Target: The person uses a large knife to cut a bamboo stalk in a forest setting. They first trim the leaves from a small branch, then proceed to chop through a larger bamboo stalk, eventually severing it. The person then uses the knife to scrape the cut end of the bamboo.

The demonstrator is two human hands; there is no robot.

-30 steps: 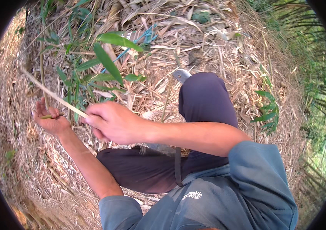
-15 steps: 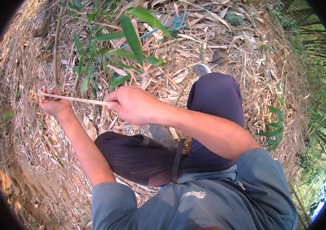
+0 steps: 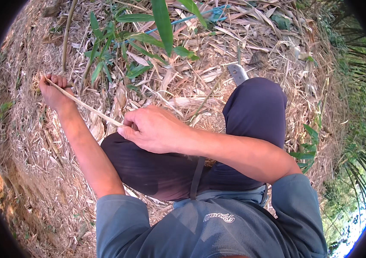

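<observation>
A thin, pale strip that looks like split bamboo (image 3: 89, 108) runs taut and slanting between my two hands. Its far end meets my left hand (image 3: 56, 95), whose fingers are curled closed with the thumb against the strip. A short brownish stub (image 3: 69, 85) pokes out beside those fingers; whether it is held or lies behind cannot be made out. My right hand (image 3: 150, 129) pinches the near end between thumb and fingers, over my bent left leg (image 3: 144, 167). Just beyond the left fist sits a straw-coloured tuft (image 3: 36, 81), partly hidden.
Dry leaves and stalks (image 3: 183, 92) cover the ground. A leafy green shoot (image 3: 163, 26) and a thin upright stem (image 3: 66, 38) rise ahead. A flat metal blade with a hole (image 3: 237, 73) lies beyond my right knee (image 3: 256, 103). Blue twine (image 3: 215, 15) lies farther off.
My left hand has turned and closed more round the strip's end. My right hand has come down nearer my left leg, so the strip slopes more steeply. The view has shifted slightly.
</observation>
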